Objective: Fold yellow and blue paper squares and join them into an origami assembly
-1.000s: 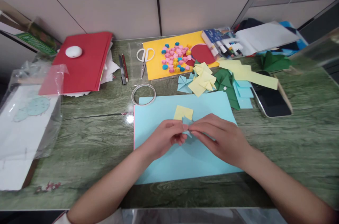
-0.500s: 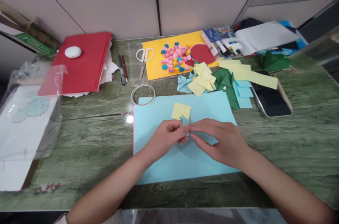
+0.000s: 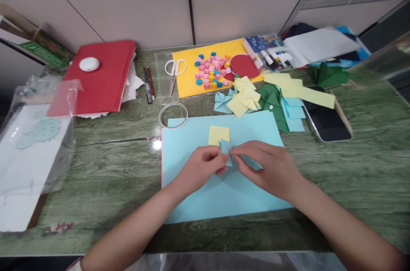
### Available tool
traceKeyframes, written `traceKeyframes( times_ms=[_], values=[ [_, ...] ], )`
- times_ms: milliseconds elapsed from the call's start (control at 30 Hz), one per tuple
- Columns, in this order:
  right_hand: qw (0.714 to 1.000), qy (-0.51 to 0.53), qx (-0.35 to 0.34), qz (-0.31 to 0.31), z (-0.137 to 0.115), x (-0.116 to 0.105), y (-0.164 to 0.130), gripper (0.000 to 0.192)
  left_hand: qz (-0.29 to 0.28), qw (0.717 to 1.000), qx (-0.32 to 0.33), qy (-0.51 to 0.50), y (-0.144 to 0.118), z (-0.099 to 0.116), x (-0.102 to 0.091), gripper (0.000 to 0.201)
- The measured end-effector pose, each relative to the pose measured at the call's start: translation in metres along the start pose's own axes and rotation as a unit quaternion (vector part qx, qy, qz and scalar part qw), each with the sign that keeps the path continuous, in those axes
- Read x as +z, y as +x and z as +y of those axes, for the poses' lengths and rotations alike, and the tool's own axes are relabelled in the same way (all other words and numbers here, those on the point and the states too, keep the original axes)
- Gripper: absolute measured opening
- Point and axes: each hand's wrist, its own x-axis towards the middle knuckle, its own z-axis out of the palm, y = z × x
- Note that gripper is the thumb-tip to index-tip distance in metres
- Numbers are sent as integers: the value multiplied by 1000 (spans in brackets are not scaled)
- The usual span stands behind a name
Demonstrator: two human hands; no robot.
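My left hand (image 3: pixel 201 167) and my right hand (image 3: pixel 268 167) meet over a large light blue sheet (image 3: pixel 221 194) on the green table. Between the fingertips of both hands is a small folded light blue paper piece (image 3: pixel 226 149), pinched from either side. Just beyond it a small yellow paper square (image 3: pixel 218 134) lies flat on the sheet. My forearms reach in from the near edge.
Folded yellow, blue and green paper shapes (image 3: pixel 256 99) lie behind the sheet, with a tape ring (image 3: pixel 173 114), scissors (image 3: pixel 174 69), a yellow sheet with small coloured pieces (image 3: pixel 211 70), pens (image 3: pixel 149 83) and a red folder (image 3: pixel 101 75). A phone (image 3: pixel 326 120) lies at right, a plastic bag (image 3: pixel 32 143) at left.
Both hands shifted slightly while working the small blue piece; its upper tip now shows a little more above my fingers. Nothing else moved.
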Motion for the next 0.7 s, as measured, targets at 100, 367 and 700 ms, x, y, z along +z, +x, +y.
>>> traceKeyframes(
  times_ms=[100,367,700],
  values=[
    [998,-2,57,26,3,-4,5,10,-3,1000,8,4,0,0,0,33],
    [940,-134,222,221,73,-35,10,20,-4,999,38,31,0,2,0,31],
    [977,-14,192,91,67,-37,13,27,-52,998,32,-29,-3,1,4,33]
  ],
)
